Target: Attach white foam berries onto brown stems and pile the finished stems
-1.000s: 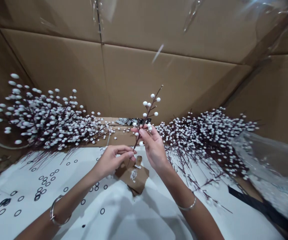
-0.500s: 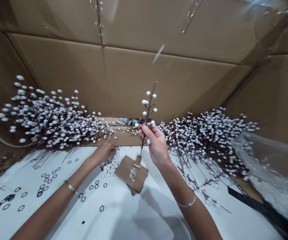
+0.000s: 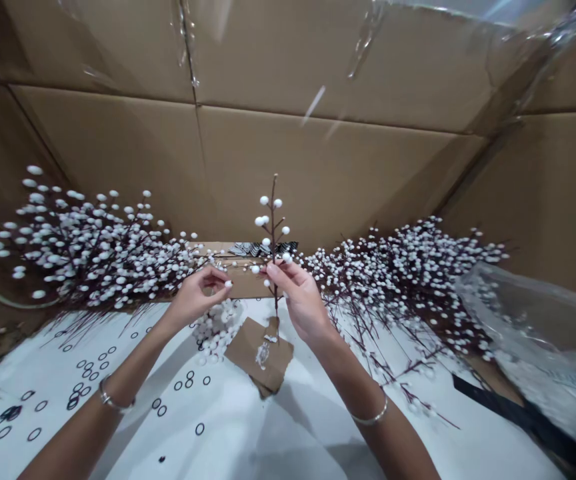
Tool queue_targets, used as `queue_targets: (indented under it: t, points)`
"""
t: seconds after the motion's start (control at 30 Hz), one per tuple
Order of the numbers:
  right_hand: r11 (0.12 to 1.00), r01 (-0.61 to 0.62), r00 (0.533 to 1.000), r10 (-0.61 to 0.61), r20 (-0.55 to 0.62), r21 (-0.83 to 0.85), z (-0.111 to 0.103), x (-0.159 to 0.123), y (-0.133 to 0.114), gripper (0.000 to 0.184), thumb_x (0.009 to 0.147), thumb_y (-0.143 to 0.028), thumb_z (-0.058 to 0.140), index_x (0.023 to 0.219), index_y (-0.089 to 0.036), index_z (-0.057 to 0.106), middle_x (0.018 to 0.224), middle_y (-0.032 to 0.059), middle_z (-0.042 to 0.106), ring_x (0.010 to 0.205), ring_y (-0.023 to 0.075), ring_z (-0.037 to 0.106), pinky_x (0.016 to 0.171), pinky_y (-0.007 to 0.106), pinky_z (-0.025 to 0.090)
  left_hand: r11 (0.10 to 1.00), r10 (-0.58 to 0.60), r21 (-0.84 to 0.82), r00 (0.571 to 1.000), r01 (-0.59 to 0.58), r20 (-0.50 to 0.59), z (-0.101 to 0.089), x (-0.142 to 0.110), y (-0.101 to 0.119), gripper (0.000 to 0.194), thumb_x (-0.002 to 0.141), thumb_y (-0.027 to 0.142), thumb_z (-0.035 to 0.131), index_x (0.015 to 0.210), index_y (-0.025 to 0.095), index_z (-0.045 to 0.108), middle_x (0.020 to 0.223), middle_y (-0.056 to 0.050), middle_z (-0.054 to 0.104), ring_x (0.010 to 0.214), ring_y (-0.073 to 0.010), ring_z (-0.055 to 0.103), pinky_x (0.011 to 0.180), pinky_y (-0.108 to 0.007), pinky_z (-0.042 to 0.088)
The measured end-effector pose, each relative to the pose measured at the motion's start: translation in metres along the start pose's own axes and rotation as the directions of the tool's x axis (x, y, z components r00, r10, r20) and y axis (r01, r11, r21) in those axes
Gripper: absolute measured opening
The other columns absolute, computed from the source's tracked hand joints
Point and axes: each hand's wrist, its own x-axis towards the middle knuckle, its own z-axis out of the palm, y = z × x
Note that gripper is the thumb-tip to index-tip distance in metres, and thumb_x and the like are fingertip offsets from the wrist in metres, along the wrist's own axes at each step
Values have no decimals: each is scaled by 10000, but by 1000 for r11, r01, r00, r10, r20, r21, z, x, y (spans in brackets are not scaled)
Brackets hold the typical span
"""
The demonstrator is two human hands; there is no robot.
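Observation:
My right hand [image 3: 301, 297] pinches a thin dark twig [image 3: 273, 230] with white berry beads and holds it upright above a small piece of brown cardboard [image 3: 263, 353]. My left hand [image 3: 195, 293] is raised beside it with a single white bead [image 3: 228, 284] pinched between thumb and fingertip. A small heap of loose white beads [image 3: 215, 327] lies on the white table [image 3: 288, 440] just under the left hand. Both wrists wear a thin bracelet.
A large pile of beaded branches [image 3: 83, 247] lies at the left, another pile [image 3: 403, 267] at the right. Several small black rings [image 3: 83, 373] are scattered on the white surface. Cardboard walls [image 3: 318, 153] enclose the back and sides. A clear plastic bag [image 3: 533, 333] sits at the right.
My left hand went down to the loose beads, then rose with one bead in its fingertips. The twig in my right hand swung from tilted to upright and shifted slightly left.

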Motion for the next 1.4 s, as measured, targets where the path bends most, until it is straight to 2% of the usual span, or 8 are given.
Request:
queue_targets:
  t: [0.07, 0.13, 0.2, 0.37, 0.5, 0.7, 0.9, 1.4]
  points:
    - [999, -35, 999, 36, 23, -10, 3, -2, 2, 207, 752, -380, 762, 874, -225, 702, 951, 30, 728, 935, 173, 654, 869, 316, 494, 979, 1, -203, 996, -19, -89, -2, -3, 21, 237, 814, 314, 716, 922, 160, 573, 971, -72, 653, 892, -174, 635, 813, -281, 513]
    - [998, -51, 997, 52, 53, -24, 7, -3, 5, 169, 768, -364, 749, 850, -225, 702, 939, 33, 734, 950, 178, 659, 911, 327, 486, 952, 10, -300, 990, -52, -140, -2, -7, 38, 279, 808, 268, 732, 1029, 177, 588, 991, -62, 658, 941, -172, 639, 863, -290, 517]
    - [998, -46, 995, 49, 89, -39, 10, -5, 7, 136, 787, -347, 734, 847, -229, 706, 934, 31, 736, 943, 176, 666, 930, 330, 483, 945, 19, -318, 984, -75, -175, -2, -11, 50, 299, 823, 251, 720, 1101, 192, 626, 1043, -65, 664, 986, -172, 643, 905, -296, 519]
    - [998, -27, 989, 34, 144, -55, 15, -11, 10, 121, 811, -333, 716, 867, -227, 706, 939, 33, 735, 897, 177, 679, 852, 321, 516, 929, -47, -366, 961, -57, -271, 2, -18, 67, 170, 824, 250, 726, 978, 181, 705, 1013, -66, 711, 966, -175, 686, 891, -280, 551]
    - [989, 52, 991, -35, 128, -135, 19, -17, 11, 141, 823, -329, 705, 906, -215, 715, 923, 39, 726, 887, 171, 665, 806, 306, 511, 864, -149, -504, 949, -12, -278, 12, -21, 70, 199, 811, 252, 747, 972, 157, 676, 1005, -82, 735, 965, -190, 706, 866, -271, 565]
    - [965, 174, 982, -156, 108, -195, 20, -20, 14, 80, 829, -282, 690, 876, -217, 690, 986, 37, 719, 901, 164, 658, 790, 303, 504, 699, -222, -715, 956, 18, -193, 23, -26, 75, 176, 836, 222, 732, 961, 158, 626, 984, -59, 752, 952, -172, 716, 896, -266, 556]
    - [947, 205, 977, -184, 105, -247, 20, -20, 13, 52, 831, -260, 677, 842, -214, 655, 1000, 37, 723, 903, 164, 673, 782, 303, 523, 659, -248, -752, 949, 18, -195, 26, -27, 80, 178, 829, 204, 740, 949, 160, 617, 928, -36, 759, 900, -142, 726, 869, -236, 560]
    - [906, 238, 971, -230, 65, -350, 20, -21, 19, 103, 831, -290, 666, 808, -209, 607, 989, 44, 722, 903, 182, 674, 776, 324, 520, 723, -264, -691, 933, 25, -243, 30, -28, 73, 235, 776, 251, 783, 913, 152, 620, 970, -64, 751, 924, -182, 723, 852, -266, 571]
